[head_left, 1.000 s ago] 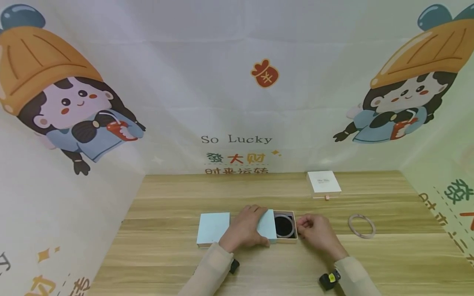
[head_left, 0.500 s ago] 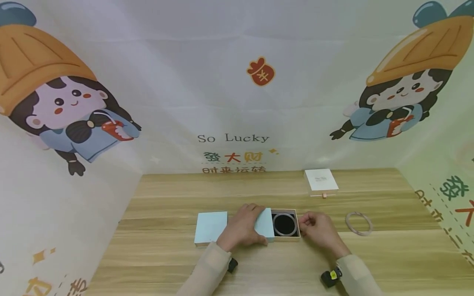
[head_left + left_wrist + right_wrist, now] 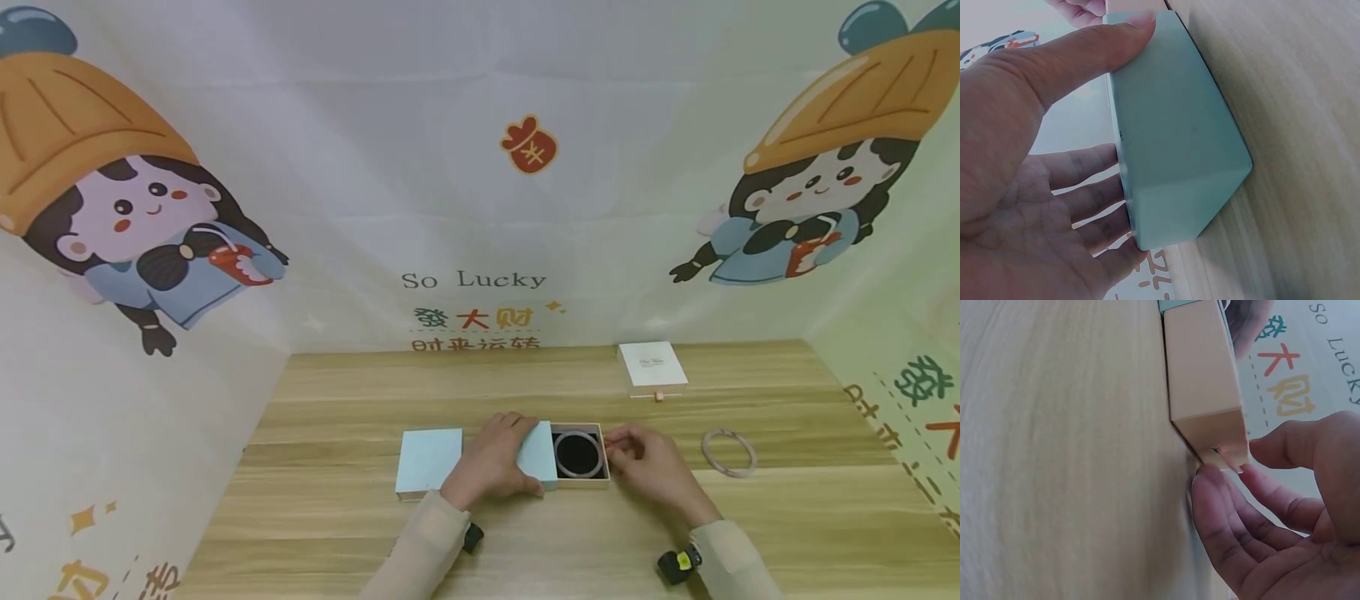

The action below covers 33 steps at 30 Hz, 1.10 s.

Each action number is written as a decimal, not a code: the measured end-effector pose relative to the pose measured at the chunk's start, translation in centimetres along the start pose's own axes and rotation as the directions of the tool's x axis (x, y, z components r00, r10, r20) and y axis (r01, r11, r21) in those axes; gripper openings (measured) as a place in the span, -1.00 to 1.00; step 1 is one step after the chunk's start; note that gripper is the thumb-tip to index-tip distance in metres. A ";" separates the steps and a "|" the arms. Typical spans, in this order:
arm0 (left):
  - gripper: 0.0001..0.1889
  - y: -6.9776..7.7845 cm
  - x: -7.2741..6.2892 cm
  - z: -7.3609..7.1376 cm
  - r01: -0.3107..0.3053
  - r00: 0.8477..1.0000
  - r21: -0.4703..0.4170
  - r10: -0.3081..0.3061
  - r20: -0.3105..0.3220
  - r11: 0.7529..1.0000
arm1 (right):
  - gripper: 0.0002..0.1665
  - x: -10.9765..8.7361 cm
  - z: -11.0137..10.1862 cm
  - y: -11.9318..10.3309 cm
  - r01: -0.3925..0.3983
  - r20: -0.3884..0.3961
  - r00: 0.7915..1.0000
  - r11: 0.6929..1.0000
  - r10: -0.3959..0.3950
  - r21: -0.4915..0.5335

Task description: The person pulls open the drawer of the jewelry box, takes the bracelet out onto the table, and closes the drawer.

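My left hand (image 3: 491, 462) grips the light-blue sleeve (image 3: 1179, 125) of a drawer-style box, thumb along the near side and fingertips at the far edge. Out of its right end sticks the drawer (image 3: 1204, 362), peach outside and dark inside. A pale mauve bangle (image 3: 558, 468) lies in it around a black round centre. At the drawer's end is my right hand (image 3: 652, 467). In the right wrist view its thumb is by the top edge and its fingertips are beside a small ribbon tab (image 3: 1229, 459), with thumb and fingers apart.
Left of my left hand lies another light-blue box (image 3: 429, 461). A white box (image 3: 652, 369) with a small pull tab stands at the back right. A second bangle (image 3: 729, 453) lies on the wooden table (image 3: 337, 392), right of my right hand. Printed cloth walls rise around the table.
The drawer slid further right out of the sleeve in the first half second, then stayed put. My right hand's thumb and fingers have spread a little at the tab. My left hand keeps its hold.
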<state>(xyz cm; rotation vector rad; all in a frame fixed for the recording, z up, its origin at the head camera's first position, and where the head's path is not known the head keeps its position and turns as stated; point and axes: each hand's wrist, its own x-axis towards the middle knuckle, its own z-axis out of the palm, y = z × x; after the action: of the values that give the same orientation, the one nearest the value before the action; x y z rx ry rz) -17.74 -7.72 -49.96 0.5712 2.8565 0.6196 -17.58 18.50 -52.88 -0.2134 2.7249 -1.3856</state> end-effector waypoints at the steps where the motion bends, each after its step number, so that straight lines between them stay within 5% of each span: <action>1: 0.01 0.0 0.0 0.0 -0.001 1.000 -0.001 0.001 -0.001 1.000 | -0.80 0.0 -0.1 -0.1 0.017 -0.006 1.000 1.000 -0.018 -0.022; 8: 0.01 0.0 -0.1 -0.1 -0.008 1.000 -0.001 0.008 -0.007 1.000 | -0.50 -0.3 -0.3 -1.1 0.196 0.051 0.980 0.974 -0.191 -0.118; 19: 0.00 0.0 -0.1 -0.1 -0.009 1.000 0.000 0.009 -0.015 1.000 | -0.37 -0.5 0.5 -3.5 0.397 0.083 0.915 0.844 -0.395 -0.361; 25: -0.01 -0.1 0.0 0.0 -0.007 1.000 -0.002 0.006 -0.010 1.000 | -0.46 0.1 1.3 -4.7 0.425 0.153 0.904 0.810 -0.399 -0.403; 33: -0.02 -0.1 -0.1 0.0 -0.018 1.000 -0.014 0.017 -0.009 1.000 | -0.50 0.7 2.6 -6.0 0.396 0.223 0.917 0.811 -0.330 -0.431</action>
<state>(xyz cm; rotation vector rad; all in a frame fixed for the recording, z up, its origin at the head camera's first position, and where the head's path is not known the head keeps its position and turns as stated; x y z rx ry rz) -17.71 -7.81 -49.97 0.5933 2.8559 0.6460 -17.45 12.88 -49.57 -0.8716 2.9505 -0.6854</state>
